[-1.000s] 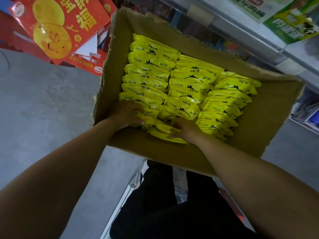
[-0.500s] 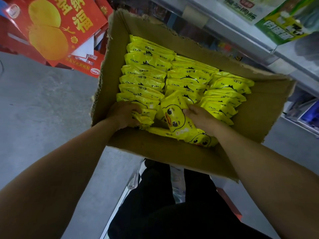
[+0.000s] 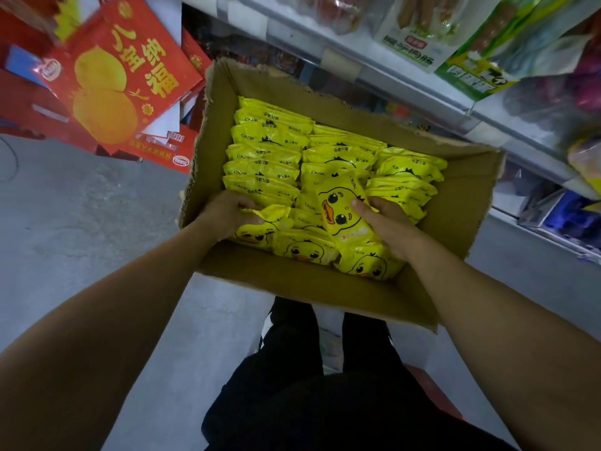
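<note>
Hands both down in the near end of the cardboard box. Right hand, centre right of the frame: curled round a yellow duck packet, thumb pressed on its printed face, packet tilted up above the rows, top end pointing toward the upper frame. Left hand, centre left: fingers curled onto the flat packets lying face up in the box's near left corner, just beside the tilted one. Beyond the hands, rows of yellow packets standing on edge in three columns. Further out: red gift boxes at upper left, shelf with bagged goods at upper right, grey floor at left, black trousers at the bottom.
</note>
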Available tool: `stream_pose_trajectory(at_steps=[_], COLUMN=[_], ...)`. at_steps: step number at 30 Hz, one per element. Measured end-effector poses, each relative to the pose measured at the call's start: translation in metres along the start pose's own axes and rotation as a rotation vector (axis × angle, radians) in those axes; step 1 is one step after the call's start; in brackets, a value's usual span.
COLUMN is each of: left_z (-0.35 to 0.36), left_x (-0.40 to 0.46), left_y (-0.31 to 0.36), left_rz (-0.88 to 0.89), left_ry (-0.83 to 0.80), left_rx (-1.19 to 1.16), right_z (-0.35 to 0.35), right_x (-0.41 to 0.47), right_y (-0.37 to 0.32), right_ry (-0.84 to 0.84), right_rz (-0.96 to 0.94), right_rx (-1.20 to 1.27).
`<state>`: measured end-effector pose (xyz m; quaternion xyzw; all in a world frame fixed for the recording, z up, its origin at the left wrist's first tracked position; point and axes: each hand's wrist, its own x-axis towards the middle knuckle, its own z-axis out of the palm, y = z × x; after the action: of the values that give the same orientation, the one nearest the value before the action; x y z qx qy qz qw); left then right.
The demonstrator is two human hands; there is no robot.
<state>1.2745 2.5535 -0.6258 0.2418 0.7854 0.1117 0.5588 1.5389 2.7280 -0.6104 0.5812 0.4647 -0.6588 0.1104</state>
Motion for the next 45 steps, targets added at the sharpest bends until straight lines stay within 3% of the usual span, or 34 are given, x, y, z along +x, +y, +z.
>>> stream_pose_trajectory(at_steps=[10, 20, 24, 29, 45], left_z=[0.013, 0.131, 0.188, 0.25, 0.351], left_x=[-0.072, -0.159, -0.211, -0.253, -0.333], left_y=[0.078, 0.195, 0.272, 0.364, 0.66], left_rz=[0.197, 0.323, 0.303, 0.507, 0.938], left_ry=[-0.033, 0.118, -0.02, -0.283, -0.333], left_rx=[-0.098, -0.222, -0.278, -0.379, 0.039], right_z=[-0.041, -0.166, -0.243, -0.342, -0.6], right_x=[-0.055, -0.176, -0.235, -0.315, -0.476], right_y=[-0.015, 0.024, 0.054, 0.086, 0.074], right_ry=[0.094, 0.056, 0.096, 0.19, 0.523], right_rz=[-0.141, -0.416, -0.512, -0.658, -1.114], right_rx=[0.091, 0.345, 0.43, 0.547, 0.657])
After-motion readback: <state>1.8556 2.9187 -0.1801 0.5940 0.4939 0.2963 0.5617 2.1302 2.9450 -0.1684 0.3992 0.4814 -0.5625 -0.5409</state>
